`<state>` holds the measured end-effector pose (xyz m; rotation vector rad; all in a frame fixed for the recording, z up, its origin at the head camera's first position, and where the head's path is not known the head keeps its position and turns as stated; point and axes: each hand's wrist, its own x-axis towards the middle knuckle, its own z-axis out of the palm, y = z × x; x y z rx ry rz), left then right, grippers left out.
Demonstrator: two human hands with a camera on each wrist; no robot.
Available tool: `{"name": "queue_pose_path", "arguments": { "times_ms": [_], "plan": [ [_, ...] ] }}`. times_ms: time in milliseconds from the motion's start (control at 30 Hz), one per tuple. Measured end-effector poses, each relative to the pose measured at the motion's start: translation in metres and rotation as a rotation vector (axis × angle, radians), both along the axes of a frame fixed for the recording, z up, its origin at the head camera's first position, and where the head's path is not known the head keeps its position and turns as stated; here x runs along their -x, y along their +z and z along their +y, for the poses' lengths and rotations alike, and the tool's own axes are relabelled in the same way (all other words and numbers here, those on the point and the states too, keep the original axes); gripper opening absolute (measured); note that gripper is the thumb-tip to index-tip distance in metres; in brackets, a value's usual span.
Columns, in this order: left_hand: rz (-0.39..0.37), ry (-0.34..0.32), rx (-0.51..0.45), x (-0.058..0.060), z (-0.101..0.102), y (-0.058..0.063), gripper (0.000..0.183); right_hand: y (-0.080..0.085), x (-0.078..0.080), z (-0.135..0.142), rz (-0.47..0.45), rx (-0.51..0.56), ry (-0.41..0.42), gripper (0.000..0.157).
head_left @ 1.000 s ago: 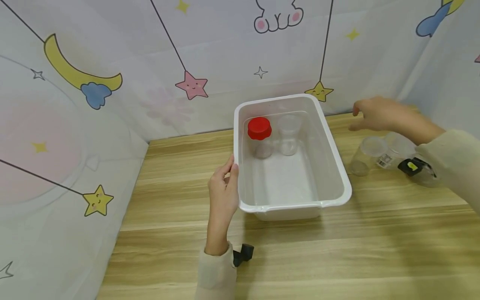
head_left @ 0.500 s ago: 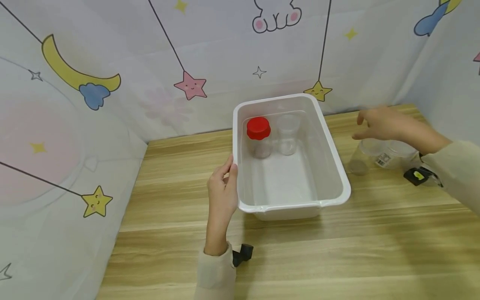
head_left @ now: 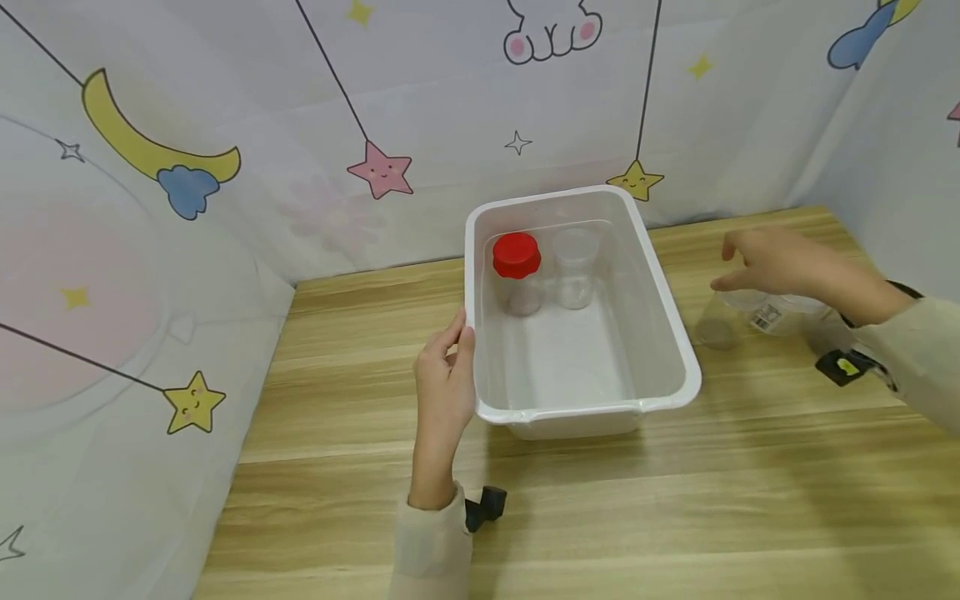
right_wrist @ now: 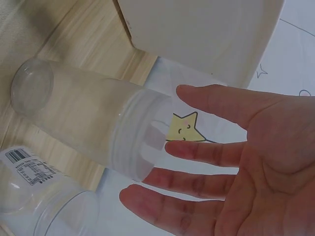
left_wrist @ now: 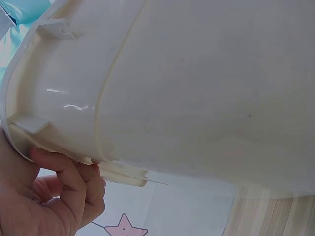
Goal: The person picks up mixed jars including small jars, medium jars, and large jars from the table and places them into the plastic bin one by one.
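My left hand (head_left: 446, 375) grips the left rim of a white plastic basin (head_left: 585, 414); in the left wrist view its curled fingers (left_wrist: 71, 182) tuck under the lip. Inside the basin, toward the back, stand a clear jar with a red lid (head_left: 517, 255) and a clear jar with a translucent top (head_left: 576, 267). Right of the basin, my right hand (head_left: 783, 265) hovers over several upright clear jars. Its fingers are spread and extended, fingertips right at the translucent top of the nearest jar (right_wrist: 83, 110). Beside that one is a clear jar with a barcode label (right_wrist: 44, 191).
The wooden table (head_left: 352, 392) meets a printed cloth backdrop (head_left: 450, 100) just behind the basin. Cloth also hangs along the left and right sides. A black wrist mount (head_left: 840, 367) sits by the right sleeve, close to the jars.
My right hand has moved slightly to the right and down, closer over the jar tops. The left hand and the basin stay in place.
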<state>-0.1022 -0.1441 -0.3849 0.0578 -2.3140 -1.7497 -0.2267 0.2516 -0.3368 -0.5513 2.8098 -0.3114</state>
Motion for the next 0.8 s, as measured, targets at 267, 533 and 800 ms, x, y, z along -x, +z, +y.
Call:
{"name": "queue_pose_path", "arguments": {
  "times_ms": [267,533,800],
  "plan": [
    [0.007,0.0,0.008,0.001,-0.001,-0.001,0.041,-0.005,-0.004,0.003,-0.022,0.004,-0.019,0.051],
    [0.027,0.001,0.017,0.002,0.0,0.0,0.04,-0.01,-0.008,0.003,-0.073,0.007,-0.044,0.058],
    [0.041,0.005,0.02,0.001,0.0,-0.001,0.039,-0.019,-0.007,0.005,-0.033,0.005,-0.037,0.06]
  ]
}}
